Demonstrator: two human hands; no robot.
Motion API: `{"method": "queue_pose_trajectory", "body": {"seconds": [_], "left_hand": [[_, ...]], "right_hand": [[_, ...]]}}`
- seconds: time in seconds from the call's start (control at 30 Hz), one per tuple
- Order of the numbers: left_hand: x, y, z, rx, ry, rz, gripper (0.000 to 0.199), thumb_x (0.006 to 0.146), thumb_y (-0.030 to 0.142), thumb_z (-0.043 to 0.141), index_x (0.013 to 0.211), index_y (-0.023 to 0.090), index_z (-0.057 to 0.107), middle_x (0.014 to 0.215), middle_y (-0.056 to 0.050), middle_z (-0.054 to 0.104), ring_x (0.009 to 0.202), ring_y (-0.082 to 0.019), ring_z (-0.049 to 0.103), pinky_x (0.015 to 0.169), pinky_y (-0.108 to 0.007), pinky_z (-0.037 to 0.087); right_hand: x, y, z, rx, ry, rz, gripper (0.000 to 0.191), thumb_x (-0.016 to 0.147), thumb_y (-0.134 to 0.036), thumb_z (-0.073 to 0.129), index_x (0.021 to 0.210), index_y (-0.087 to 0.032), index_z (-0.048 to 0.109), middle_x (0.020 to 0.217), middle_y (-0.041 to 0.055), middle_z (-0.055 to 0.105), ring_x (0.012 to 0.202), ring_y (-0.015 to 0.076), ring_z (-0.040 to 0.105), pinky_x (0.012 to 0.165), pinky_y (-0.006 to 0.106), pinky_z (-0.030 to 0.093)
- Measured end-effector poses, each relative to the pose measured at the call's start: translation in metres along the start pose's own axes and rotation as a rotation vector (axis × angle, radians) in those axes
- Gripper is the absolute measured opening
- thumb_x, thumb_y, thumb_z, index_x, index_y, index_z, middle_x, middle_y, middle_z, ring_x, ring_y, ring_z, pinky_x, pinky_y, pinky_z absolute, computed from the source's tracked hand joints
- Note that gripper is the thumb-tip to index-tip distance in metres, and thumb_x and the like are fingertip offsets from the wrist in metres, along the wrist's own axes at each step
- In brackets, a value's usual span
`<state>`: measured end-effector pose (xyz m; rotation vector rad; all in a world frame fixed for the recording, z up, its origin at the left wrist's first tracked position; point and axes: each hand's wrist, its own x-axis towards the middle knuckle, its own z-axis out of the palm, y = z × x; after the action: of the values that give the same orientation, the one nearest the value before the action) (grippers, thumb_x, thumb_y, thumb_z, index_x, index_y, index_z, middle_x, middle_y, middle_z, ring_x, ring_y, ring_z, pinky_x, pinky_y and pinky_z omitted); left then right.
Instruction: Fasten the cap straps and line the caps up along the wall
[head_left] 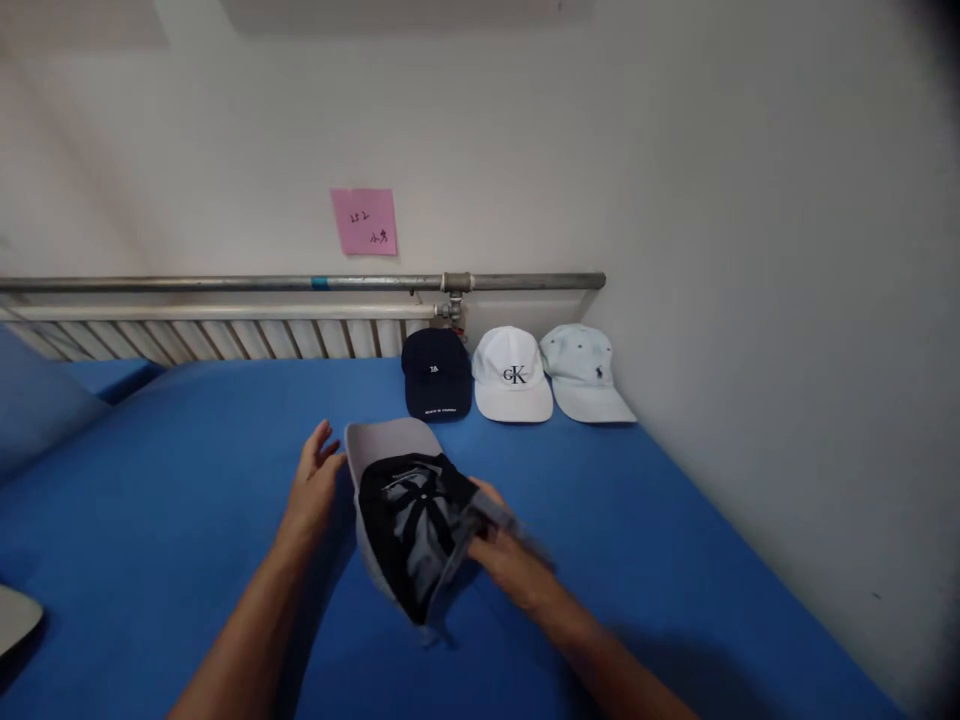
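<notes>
One gray cap (411,515), gripped by the right hand (511,560), is beside the empty, half-open left hand (312,487).

From seven o'clock the left forearm (251,620) slants toward one, the left hand (311,485) loosely curled, thumb (333,465) apart from the fingers (319,437). From five o'clock the right forearm (600,650) angles toward ten, the right hand (510,560) gripping, partly hidden.

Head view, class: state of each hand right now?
Left hand: open beside the brim; touching unclear.
Right hand: holding the grey cap by its back edge.
</notes>
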<state>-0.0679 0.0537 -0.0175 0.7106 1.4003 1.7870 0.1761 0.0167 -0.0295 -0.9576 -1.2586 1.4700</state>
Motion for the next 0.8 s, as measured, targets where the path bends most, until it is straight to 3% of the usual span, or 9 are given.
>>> {"method": "queue_pose_trajectory", "body": {"seconds": [0.07,0.17,0.27,0.37,0.47,0.6,0.7,0.8], "left_hand": [[-0.013,0.005,-0.003,0.095,-0.050,0.110,0.040,0.069,0.006,0.070,0.103,0.028,0.069,0.126,-0.002,0.059,0.126,-0.020,0.046,0.093,-0.020,0.042],[-0.034,0.021,-0.009,0.361,-0.397,0.223,0.019,0.071,0.014,0.070,0.088,0.022,0.073,0.104,-0.005,0.068,0.110,-0.024,0.056,0.091,-0.026,0.043],[-0.049,0.036,-0.014,0.647,-0.838,0.230,0.013,0.076,0.016,0.061,0.082,0.022,0.071,0.083,-0.003,0.068,0.080,-0.020,0.060,0.072,-0.026,0.046],[-0.053,0.041,-0.020,0.870,-1.065,0.285,0.027,0.073,0.006,0.051,0.083,0.023,0.069,0.081,-0.001,0.066,0.078,-0.018,0.059,0.071,-0.026,0.044],[-0.049,0.037,-0.025,0.957,-1.087,0.303,0.033,0.070,0.002,0.048,0.080,0.025,0.070,0.079,-0.001,0.068,0.079,-0.020,0.060,0.073,-0.028,0.043],[-0.043,0.027,-0.029,0.864,-1.051,0.239,0.035,0.069,0.003,0.050,0.078,0.027,0.073,0.080,-0.003,0.070,0.082,-0.023,0.061,0.080,-0.033,0.043],[-0.040,0.021,-0.028,0.777,-1.018,0.225,0.035,0.065,0.003,0.053,0.075,0.028,0.075,0.077,-0.004,0.071,0.081,-0.024,0.060,0.083,-0.035,0.044],[-0.039,0.018,-0.026,0.757,-1.038,0.255,0.038,0.065,0.002,0.052,0.076,0.029,0.075,0.078,-0.003,0.071,0.084,-0.024,0.060,0.092,-0.040,0.042]], "right_hand": [[-0.002,0.011,0.002,-0.041,-0.027,0.046,0.060,0.065,-0.016,0.068,0.122,-0.030,0.057,0.117,0.0039,0.061,0.077,0.0161,0.062,0.070,0.032,0.052],[-0.004,0.021,-0.003,-0.256,-0.043,0.020,0.069,0.068,-0.010,0.059,0.132,-0.033,0.048,0.121,0.0042,0.057,0.069,0.0122,0.058,0.064,0.030,0.050],[-0.005,0.014,-0.013,-0.629,-0.023,-0.256,0.070,0.070,-0.004,0.049,0.134,-0.032,0.048,0.130,0.0063,0.053,0.101,0.0221,0.058,0.087,0.041,0.049],[-0.010,-0.002,-0.015,-0.912,-0.064,-0.625,0.064,0.073,0.000,0.044,0.130,-0.028,0.052,0.139,0.0094,0.046,0.127,0.0297,0.043,0.103,0.052,0.035],[-0.018,-0.012,0.000,-1.023,-0.210,-0.802,0.058,0.076,0.001,0.045,0.127,-0.025,0.053,0.138,0.0097,0.048,0.130,0.0298,0.038,0.102,0.050,0.032],[-0.019,-0.007,0.023,-1.089,-0.372,-0.800,0.049,0.080,-0.008,0.053,0.127,-0.024,0.052,0.126,0.0075,0.060,0.125,0.0283,0.044,0.106,0.050,0.024],[-0.010,0.001,0.024,-1.128,-0.372,-0.721,0.035,0.082,-0.010,0.052,0.114,-0.021,0.059,0.099,0.0068,0.068,0.099,0.0238,0.057,0.104,0.049,0.025],[-0.004,0.001,0.013,-1.041,-0.269,-0.606,0.023,0.082,-0.008,0.047,0.095,-0.020,0.063,0.079,0.0047,0.066,0.076,0.0197,0.057,0.092,0.045,0.036]]}}
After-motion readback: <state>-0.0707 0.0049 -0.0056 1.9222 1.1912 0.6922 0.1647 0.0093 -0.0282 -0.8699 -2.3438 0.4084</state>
